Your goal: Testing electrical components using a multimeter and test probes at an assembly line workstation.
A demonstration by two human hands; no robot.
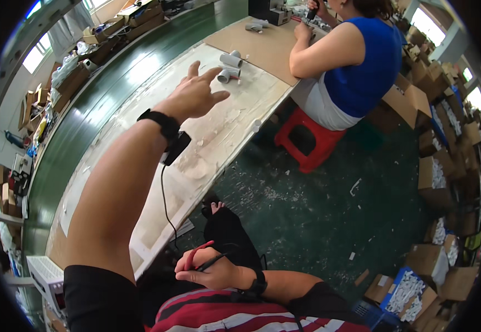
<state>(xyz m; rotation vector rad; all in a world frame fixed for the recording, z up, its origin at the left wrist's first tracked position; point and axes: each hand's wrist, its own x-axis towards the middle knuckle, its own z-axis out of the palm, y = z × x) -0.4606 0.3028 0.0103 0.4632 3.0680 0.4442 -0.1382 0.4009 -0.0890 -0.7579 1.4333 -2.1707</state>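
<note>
Stretching out across the long, pale, stained surface (218,133), the bare left grip (192,95) has nothing in it: fingers spread, palm down. Just beyond those fingertips sit a couple of short grey plastic cylinders, one farther off (230,60) and one closer (224,76), lying close together near the edge of a flat brown sheet (265,47). Can't tell whether the index finger actually touches the nearer one.

Meanwhile the right grip (218,272) is down by the person's lap, closed around a slim hand tool with red and black parts (191,259); most of it's buried in the fist, so can't say what kind exactly. Both wrists have black bands, and the left one carries a small black box (177,148) with a thin cord trailing down past the edge.

Farther along, a co-worker in a bright blue sleeveless top (365,61) sits on a red plastic stool (326,146).
</note>
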